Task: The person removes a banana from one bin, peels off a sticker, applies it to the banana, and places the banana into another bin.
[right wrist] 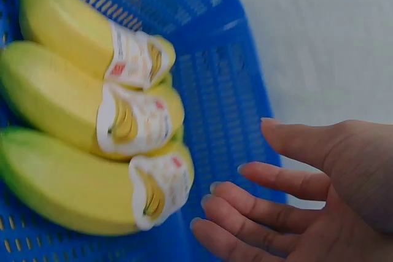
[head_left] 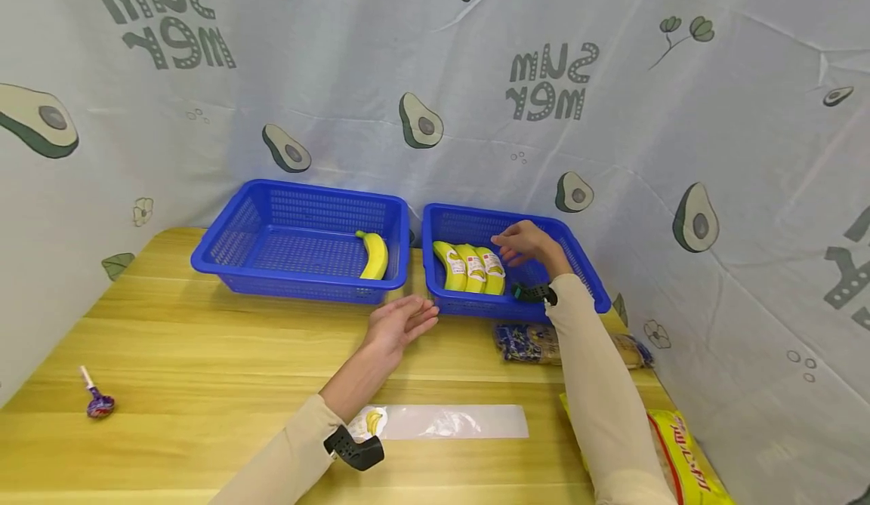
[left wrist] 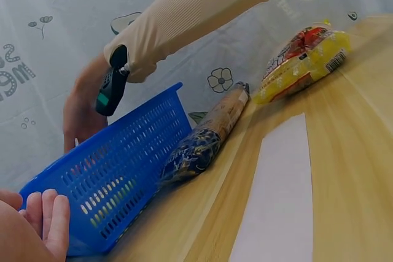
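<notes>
Bananas (head_left: 473, 269), three of them lying side by side, are being reached for in the right-hand blue basket (head_left: 584, 267). The right hand (head_left: 526, 242) is being held just above their far ends with fingers (right wrist: 245, 210) loosely spread; nothing is being gripped, and in the right wrist view a small gap is showing between fingertips and fruit. The left hand (head_left: 399, 322) is being held open, palm up, just in front of that basket's near wall, touching nothing.

For a clean lift, the nearest banana would probably best be taken round its body rather than by the paper band, since the band could slide or tear. A light pinch is likely enough, as the skin bruises easily. Lifting one fruit straight up should keep the two beside it from being dragged along.

A single banana (head_left: 374, 254) is lying in the left basket (head_left: 224, 244), well apart from the three.

Each of the three is carrying a white paper band with a red mark and a small banana drawing; the print is too blurred to be read. "SUMMER" is being shown across two lines on the avocado-patterned cloth (head_left: 549, 82) behind. On the yellow packet (head_left: 686, 452) at the table edge red characters are visible but cannot be made out.
</notes>
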The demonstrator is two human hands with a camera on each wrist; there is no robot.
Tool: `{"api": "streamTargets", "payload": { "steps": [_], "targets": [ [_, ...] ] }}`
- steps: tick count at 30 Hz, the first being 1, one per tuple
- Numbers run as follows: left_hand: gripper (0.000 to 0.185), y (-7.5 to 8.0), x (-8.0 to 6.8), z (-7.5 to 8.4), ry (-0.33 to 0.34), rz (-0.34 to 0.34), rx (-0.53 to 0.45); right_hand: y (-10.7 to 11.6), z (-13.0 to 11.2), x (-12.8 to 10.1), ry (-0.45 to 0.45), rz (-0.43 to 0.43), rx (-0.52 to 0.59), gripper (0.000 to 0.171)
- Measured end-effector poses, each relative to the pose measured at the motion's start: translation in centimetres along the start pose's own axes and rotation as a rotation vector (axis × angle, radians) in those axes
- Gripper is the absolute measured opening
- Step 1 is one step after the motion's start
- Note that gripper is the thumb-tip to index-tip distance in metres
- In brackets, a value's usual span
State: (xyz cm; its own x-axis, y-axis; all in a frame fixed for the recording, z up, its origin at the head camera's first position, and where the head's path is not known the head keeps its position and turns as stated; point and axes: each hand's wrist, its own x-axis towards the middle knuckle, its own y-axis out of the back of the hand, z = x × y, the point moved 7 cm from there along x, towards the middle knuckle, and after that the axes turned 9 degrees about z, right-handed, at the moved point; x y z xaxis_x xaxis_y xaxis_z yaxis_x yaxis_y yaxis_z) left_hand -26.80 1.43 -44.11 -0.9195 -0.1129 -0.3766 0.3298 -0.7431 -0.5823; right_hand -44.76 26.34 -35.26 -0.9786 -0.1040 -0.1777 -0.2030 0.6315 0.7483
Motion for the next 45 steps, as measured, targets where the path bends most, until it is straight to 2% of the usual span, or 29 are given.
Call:
{"api": "streamTargets", "payload": {
  "steps": [7,11,15,21,25,29,31,35,38,41,43,45],
  "targets": [
    [0.017,2.0,-0.4,1.2,-0.007,0.007,0.032,-0.6,-3.4,-1.1,0.116,0.061,-0.059,0.050],
    [0.016,3.5,-0.3,2.2,-0.024,0.041,0.042,-1.6,-6.1,-2.0,0.208,0.046,-0.020,0.045],
    [0.024,4.8,-0.4,3.2,-0.025,0.065,0.052,-2.9,-8.9,-2.8,0.282,-0.019,0.091,0.042],
    [0.035,6.2,-0.6,4.4,-0.027,0.069,0.061,-5.6,-12.1,-3.2,0.300,-0.163,0.268,0.048],
    [0.035,7.2,-0.5,5.2,-0.034,0.084,0.050,-7.6,-13.6,-2.9,0.299,-0.242,0.324,0.049],
    [0.037,8.1,-0.5,6.0,-0.039,0.096,0.045,-9.2,-15.1,-2.7,0.252,-0.280,0.339,0.053],
    [0.038,8.5,-0.4,6.3,-0.039,0.105,0.044,-10.0,-15.9,-2.5,0.221,-0.288,0.322,0.057],
    [0.041,9.3,-0.2,6.7,-0.036,0.121,0.033,-11.9,-17.7,-2.1,0.195,-0.313,0.191,0.061],
    [0.041,9.8,-0.2,6.9,-0.037,0.121,0.026,-13.5,-18.9,-2.1,0.240,-0.348,0.018,0.054],
    [0.040,10.0,-0.2,7.0,-0.045,0.109,0.032,-14.9,-19.5,-2.1,0.273,-0.367,-0.105,0.056],
    [0.038,10.1,-0.2,7.1,-0.050,0.107,0.035,-15.6,-19.5,-2.2,0.260,-0.380,-0.126,0.059],
    [0.037,10.1,-0.2,7.2,-0.051,0.105,0.032,-16.1,-19.3,-2.1,0.210,-0.401,-0.104,0.071]
  ]
}}
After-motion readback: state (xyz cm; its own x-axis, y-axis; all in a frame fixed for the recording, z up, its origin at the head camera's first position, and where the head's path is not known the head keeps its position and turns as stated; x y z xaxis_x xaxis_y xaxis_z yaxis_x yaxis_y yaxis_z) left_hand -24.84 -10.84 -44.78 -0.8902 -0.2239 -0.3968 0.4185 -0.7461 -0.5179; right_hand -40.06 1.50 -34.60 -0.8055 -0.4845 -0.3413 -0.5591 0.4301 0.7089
